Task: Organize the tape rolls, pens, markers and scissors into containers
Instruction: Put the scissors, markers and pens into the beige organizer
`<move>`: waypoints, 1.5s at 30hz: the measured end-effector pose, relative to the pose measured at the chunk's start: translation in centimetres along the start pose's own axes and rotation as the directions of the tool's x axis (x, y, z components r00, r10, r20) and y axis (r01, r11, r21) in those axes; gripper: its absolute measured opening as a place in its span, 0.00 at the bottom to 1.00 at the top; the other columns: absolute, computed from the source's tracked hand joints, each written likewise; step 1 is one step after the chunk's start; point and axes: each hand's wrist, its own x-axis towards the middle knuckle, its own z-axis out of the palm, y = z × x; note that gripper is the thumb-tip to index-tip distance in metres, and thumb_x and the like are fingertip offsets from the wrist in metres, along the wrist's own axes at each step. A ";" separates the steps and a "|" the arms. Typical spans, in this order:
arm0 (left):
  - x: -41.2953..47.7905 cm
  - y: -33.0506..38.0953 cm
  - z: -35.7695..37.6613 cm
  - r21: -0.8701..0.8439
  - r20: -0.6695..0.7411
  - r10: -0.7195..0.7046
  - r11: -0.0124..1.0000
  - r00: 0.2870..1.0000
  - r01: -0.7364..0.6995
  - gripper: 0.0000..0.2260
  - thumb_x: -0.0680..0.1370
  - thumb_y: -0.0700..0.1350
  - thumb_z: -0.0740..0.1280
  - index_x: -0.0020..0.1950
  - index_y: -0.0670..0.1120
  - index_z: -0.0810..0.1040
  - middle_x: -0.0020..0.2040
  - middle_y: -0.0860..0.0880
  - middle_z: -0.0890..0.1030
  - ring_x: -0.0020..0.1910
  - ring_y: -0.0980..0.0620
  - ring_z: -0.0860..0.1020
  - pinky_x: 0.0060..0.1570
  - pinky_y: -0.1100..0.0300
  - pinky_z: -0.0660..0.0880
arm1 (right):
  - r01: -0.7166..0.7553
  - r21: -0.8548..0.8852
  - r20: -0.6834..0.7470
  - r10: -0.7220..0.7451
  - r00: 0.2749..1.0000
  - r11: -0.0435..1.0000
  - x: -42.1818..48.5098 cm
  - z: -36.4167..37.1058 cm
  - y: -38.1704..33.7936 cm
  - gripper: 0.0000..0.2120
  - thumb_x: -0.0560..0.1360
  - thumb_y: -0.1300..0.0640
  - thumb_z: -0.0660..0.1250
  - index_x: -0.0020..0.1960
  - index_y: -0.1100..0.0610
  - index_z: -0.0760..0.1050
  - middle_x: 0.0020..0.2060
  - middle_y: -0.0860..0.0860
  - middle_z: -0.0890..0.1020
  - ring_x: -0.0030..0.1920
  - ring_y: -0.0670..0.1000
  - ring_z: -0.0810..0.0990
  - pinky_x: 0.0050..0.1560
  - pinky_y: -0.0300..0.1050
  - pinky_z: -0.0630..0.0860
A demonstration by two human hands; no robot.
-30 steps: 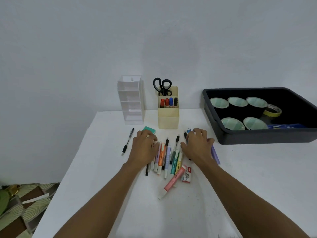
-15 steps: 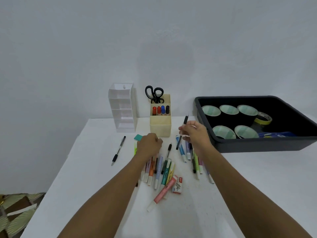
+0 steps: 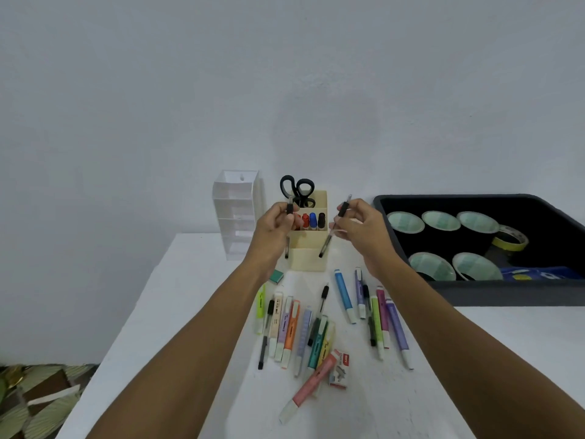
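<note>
Background: a plain pale wall is rising behind the white counter (image 3: 190, 296), whose left edge is slanting down toward a leaf-patterned surface (image 3: 38, 400) at the lower left.
Edges: a clear tiered organizer (image 3: 235, 217) and a cream holder (image 3: 308, 259) are standing side by side near the counter's far edge. A black tray (image 3: 506, 294) is sitting on the right, its near wall just beside my right forearm.
Open room: bare counter is showing left of the loose pens and in front of the tray. A gap is lying between my two grips, right in front of the holder.
Arms: I am stretching both forearms forward over the counter, wrists raised, both grips hovering at about the holder's top.
Left grip (image 3: 275, 226): I am pinching a black pen (image 3: 286, 248) near its upper end between thumb and fingertips. It is hanging almost upright, lower end down before the holder's left side.
Right grip (image 3: 364, 232): I am pinching a second pen (image 3: 326, 245), which is tilting, top leaning right, lower end pointing at the holder's front.
Holder: black scissors (image 3: 297, 190) are standing handles-up at the back, and markers (image 3: 313, 220) are standing in the compartment in front of them.
Tray: tape rolls (image 3: 405, 221) are sitting inside, with a yellow tape roll (image 3: 511, 239) beside them.
Counter: highlighters (image 3: 285, 327) and pens are lying in two loose groups under my forearms. A pink highlighter (image 3: 311, 384) is lying nearest me, just beside a small box (image 3: 340, 370), and a teal eraser (image 3: 276, 276) is lying near my left wrist.
</note>
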 end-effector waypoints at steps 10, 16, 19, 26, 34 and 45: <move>1.4 -2.9 0.7 0.467 0.158 0.306 0.815 0.939 -0.344 0.09 0.78 0.36 0.65 0.55 0.45 0.80 0.52 0.49 0.80 0.51 0.51 0.79 0.52 0.59 0.76 | 0.379 -0.481 0.137 -0.359 0.923 0.791 0.3 -0.1 2.8 0.08 0.75 0.63 0.67 0.49 0.52 0.75 0.43 0.44 0.82 0.46 0.44 0.79 0.41 0.32 0.67; 1.6 -4.6 1.9 0.645 0.242 0.228 0.688 0.943 -0.332 0.09 0.77 0.37 0.67 0.56 0.45 0.81 0.52 0.46 0.82 0.50 0.48 0.79 0.54 0.53 0.78 | 0.311 -0.652 0.218 -0.221 0.950 0.691 0.4 -0.1 3.7 0.09 0.77 0.59 0.67 0.56 0.51 0.80 0.48 0.44 0.80 0.48 0.45 0.74 0.46 0.33 0.67; 1.7 -4.7 2.3 0.656 0.214 0.197 0.697 0.957 -0.291 0.09 0.77 0.38 0.67 0.56 0.46 0.81 0.51 0.47 0.83 0.50 0.48 0.80 0.54 0.56 0.77 | 0.296 -0.622 0.187 -0.230 0.955 0.725 0.1 -0.2 4.6 0.11 0.76 0.60 0.69 0.58 0.50 0.79 0.47 0.44 0.82 0.47 0.45 0.76 0.50 0.37 0.71; 1.0 -4.6 2.3 0.653 0.190 0.168 0.714 0.967 -0.252 0.12 0.78 0.42 0.68 0.62 0.45 0.80 0.56 0.48 0.83 0.55 0.52 0.79 0.56 0.65 0.70 | 0.148 -0.500 -0.016 -0.181 0.983 0.853 -1.7 -0.7 6.4 0.08 0.77 0.59 0.68 0.55 0.52 0.76 0.45 0.43 0.81 0.45 0.41 0.78 0.45 0.34 0.74; -2.2 -5.9 -3.8 0.730 0.130 0.231 0.635 0.964 -0.251 0.03 0.76 0.41 0.68 0.47 0.46 0.80 0.40 0.53 0.80 0.38 0.58 0.76 0.40 0.63 0.74 | 0.450 -0.836 0.517 0.174 0.838 0.314 -3.4 -0.9 7.2 0.15 0.78 0.53 0.64 0.62 0.40 0.76 0.58 0.46 0.74 0.60 0.51 0.66 0.58 0.53 0.64; -4.7 -7.8 -6.0 0.934 0.179 -0.169 0.340 0.969 -0.113 0.10 0.74 0.54 0.70 0.50 0.50 0.81 0.57 0.50 0.76 0.59 0.51 0.70 0.49 0.59 0.72 | 0.417 -0.731 0.558 0.120 0.821 0.540 -2.7 -2.6 3.4 0.06 0.74 0.59 0.71 0.49 0.50 0.78 0.48 0.45 0.80 0.51 0.47 0.78 0.54 0.44 0.77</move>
